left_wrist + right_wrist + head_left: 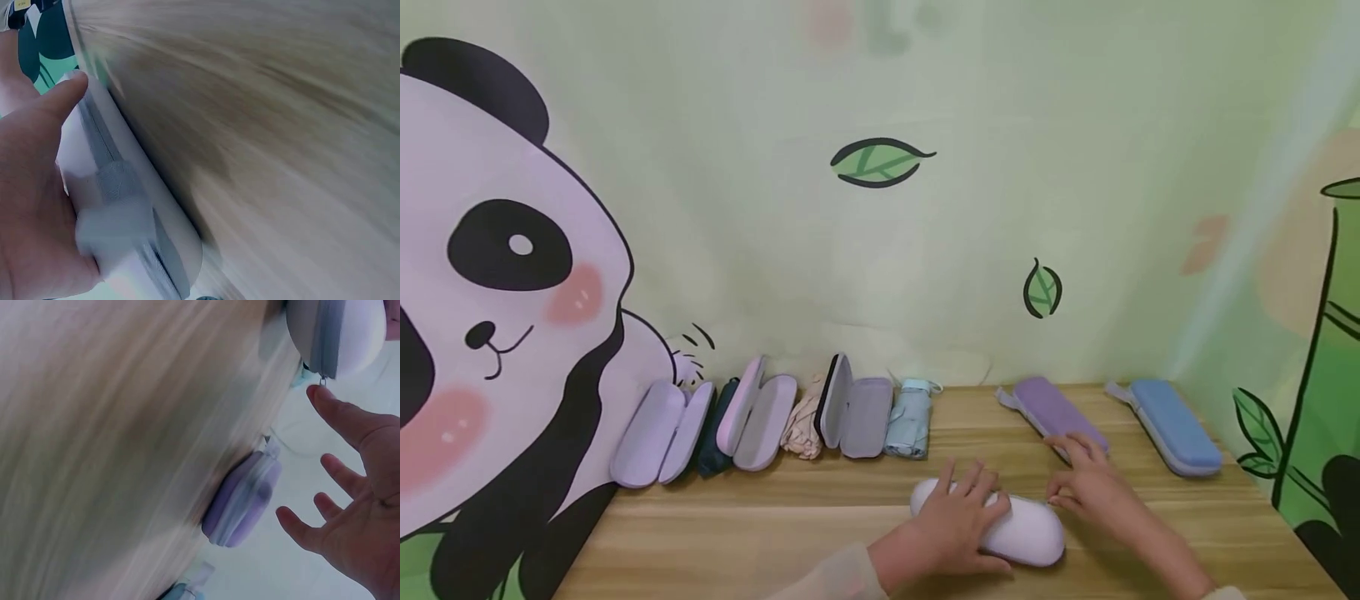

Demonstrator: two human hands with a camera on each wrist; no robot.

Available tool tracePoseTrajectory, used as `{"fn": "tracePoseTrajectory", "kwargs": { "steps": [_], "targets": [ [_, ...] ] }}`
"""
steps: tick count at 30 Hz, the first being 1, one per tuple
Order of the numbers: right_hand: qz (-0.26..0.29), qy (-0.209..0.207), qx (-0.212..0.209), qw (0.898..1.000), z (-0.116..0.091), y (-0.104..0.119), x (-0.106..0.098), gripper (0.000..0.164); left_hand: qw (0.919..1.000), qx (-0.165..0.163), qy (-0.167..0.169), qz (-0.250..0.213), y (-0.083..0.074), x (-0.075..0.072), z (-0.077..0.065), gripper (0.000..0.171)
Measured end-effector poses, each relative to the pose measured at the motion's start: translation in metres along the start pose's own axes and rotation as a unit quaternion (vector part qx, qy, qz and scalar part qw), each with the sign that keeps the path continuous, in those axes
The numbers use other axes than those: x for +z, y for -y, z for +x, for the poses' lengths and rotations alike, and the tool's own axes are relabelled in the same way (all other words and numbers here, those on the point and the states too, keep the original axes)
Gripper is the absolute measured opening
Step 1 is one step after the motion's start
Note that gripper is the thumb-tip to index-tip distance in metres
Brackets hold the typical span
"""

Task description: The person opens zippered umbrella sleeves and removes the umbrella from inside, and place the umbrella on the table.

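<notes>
In the head view, a white hard zip case [1030, 533] lies closed near the front of the table. My left hand [951, 525] holds it from above, with the fingers over its top and the thumb along its near side. The case's grey zip band [100, 137] shows in the left wrist view, along with a blurred grey strap [119, 222] at one end. At the case's right end, my right hand [1097, 487] pinches the small metal zip pull [323, 381] between thumb and index finger; its other fingers are spread.
Behind the right hand lie a purple zip case [1056, 408] and a blue zip case [1176, 425]. To the back left stand open cases [662, 433], a dark folded umbrella [718, 433], a beige folded bundle [805, 425] and a light blue folded umbrella [912, 421].
</notes>
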State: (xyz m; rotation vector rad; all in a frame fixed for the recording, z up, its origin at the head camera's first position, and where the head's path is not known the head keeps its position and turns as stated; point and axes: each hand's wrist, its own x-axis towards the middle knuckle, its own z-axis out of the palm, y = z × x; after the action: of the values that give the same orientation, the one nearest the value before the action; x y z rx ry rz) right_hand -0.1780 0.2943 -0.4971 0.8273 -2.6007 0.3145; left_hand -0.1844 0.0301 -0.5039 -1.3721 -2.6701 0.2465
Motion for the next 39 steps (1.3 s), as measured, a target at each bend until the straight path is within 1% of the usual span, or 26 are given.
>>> {"fn": "tracePoseTrajectory", "kwargs": {
  "steps": [3, 6, 8, 10, 14, 16, 18, 21, 24, 26, 29, 31, 34, 36, 37, 39],
  "targets": [
    [-0.005, -0.006, 0.016, 1.000, 0.004, 0.004, 0.004, 0.023, 0.9998, 0.015, 0.003, 0.012, 0.005, 0.002, -0.003, 0.080],
    [-0.001, -0.023, 0.029, 0.999, 0.009, 0.006, 0.006, 0.021, 0.9994, 0.003, -0.003, 0.033, 0.010, 0.001, -0.005, 0.078],
    [-0.009, -0.043, 0.029, 0.999, 0.010, 0.006, 0.007, 0.022, 0.9989, -0.020, -0.010, 0.042, 0.011, 0.002, -0.006, 0.079],
    [-0.025, -0.061, 0.024, 0.998, 0.009, 0.003, 0.010, 0.023, 0.9972, -0.053, -0.018, 0.049, 0.010, 0.005, -0.006, 0.079],
    [-0.047, -0.083, 0.020, 0.995, 0.009, 0.002, 0.013, 0.024, 0.9903, -0.117, -0.038, 0.066, 0.009, 0.012, -0.003, 0.081],
    [-0.044, -0.085, 0.024, 0.995, 0.010, 0.003, 0.014, 0.023, 0.9868, -0.140, -0.047, 0.066, 0.009, 0.012, 0.001, 0.081],
    [-0.033, -0.085, 0.027, 0.995, 0.012, 0.007, 0.016, 0.024, 0.9837, -0.163, -0.050, 0.057, 0.009, 0.011, 0.005, 0.080],
    [-0.010, -0.074, 0.031, 0.997, 0.013, 0.016, 0.020, 0.026, 0.9796, -0.192, -0.040, 0.043, 0.009, 0.007, 0.010, 0.079],
    [0.014, -0.056, 0.032, 0.998, 0.015, 0.029, 0.023, 0.027, 0.9779, -0.205, -0.025, 0.035, 0.010, 0.005, 0.012, 0.080],
    [0.022, -0.053, 0.039, 0.998, 0.017, 0.035, 0.025, 0.027, 0.9789, -0.201, -0.024, 0.028, 0.013, 0.006, 0.012, 0.080],
    [0.027, -0.052, 0.052, 0.997, 0.019, 0.041, 0.026, 0.026, 0.9842, -0.176, -0.021, 0.005, 0.021, 0.010, 0.010, 0.081],
    [0.024, -0.046, 0.065, 0.997, 0.019, 0.042, 0.027, 0.026, 0.9893, -0.145, -0.016, -0.015, 0.027, 0.013, 0.006, 0.083],
    [0.023, -0.030, 0.077, 0.996, 0.015, 0.042, 0.028, 0.026, 0.9955, -0.083, 0.003, -0.044, 0.034, 0.014, -0.006, 0.085],
    [0.026, -0.025, 0.080, 0.996, 0.011, 0.042, 0.028, 0.027, 0.9962, -0.050, 0.013, -0.070, 0.038, 0.013, -0.015, 0.087],
    [0.029, -0.025, 0.079, 0.996, 0.010, 0.042, 0.029, 0.028, 0.9958, -0.038, 0.019, -0.081, 0.040, 0.013, -0.020, 0.087],
    [0.033, -0.027, 0.080, 0.996, 0.009, 0.042, 0.030, 0.027, 0.9928, -0.028, 0.025, -0.113, 0.046, 0.012, -0.029, 0.088]
  ]
}}
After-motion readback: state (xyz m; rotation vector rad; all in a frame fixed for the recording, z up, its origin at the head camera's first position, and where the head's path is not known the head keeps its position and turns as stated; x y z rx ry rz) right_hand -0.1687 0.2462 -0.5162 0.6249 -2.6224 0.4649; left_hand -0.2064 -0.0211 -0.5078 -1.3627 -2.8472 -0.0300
